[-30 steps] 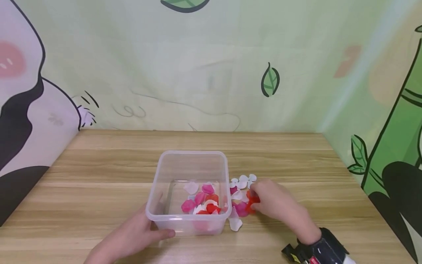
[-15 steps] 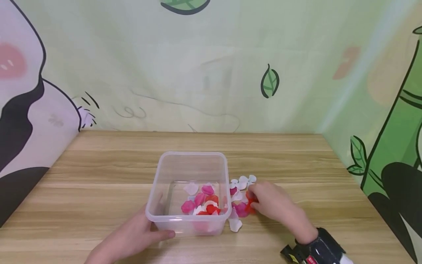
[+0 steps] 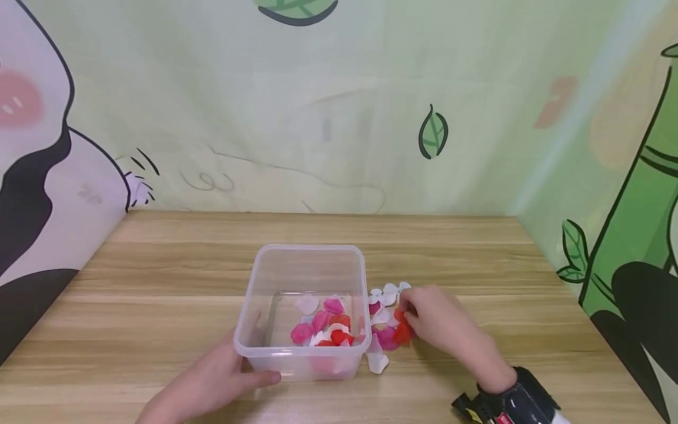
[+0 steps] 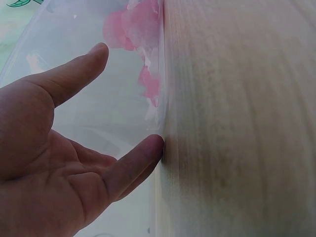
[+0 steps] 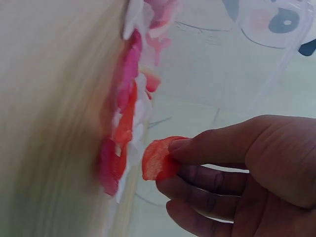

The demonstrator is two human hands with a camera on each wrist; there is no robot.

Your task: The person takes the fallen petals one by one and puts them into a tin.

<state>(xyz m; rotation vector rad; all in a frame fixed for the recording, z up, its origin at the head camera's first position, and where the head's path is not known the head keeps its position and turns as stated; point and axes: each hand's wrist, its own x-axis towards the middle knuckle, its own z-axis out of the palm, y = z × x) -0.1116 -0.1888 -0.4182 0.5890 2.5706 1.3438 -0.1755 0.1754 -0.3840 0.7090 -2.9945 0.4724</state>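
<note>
Right hand (image 3: 442, 321) slightly raised since half second ago: thumb (image 5: 212, 144), earlier lower against loose petals (image 3: 388, 337), now higher. Red petal (image 5: 157, 160) pinched, now held clear of table pile. Head view now shows more red below thumb, earlier partly covered.

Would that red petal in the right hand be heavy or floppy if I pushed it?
The red petal is probably very light, since it looks small and thin in the right hand. It would likely bend easily, being such a thin sheet. Its flattish shape suggests it might slide, not roll.
</note>
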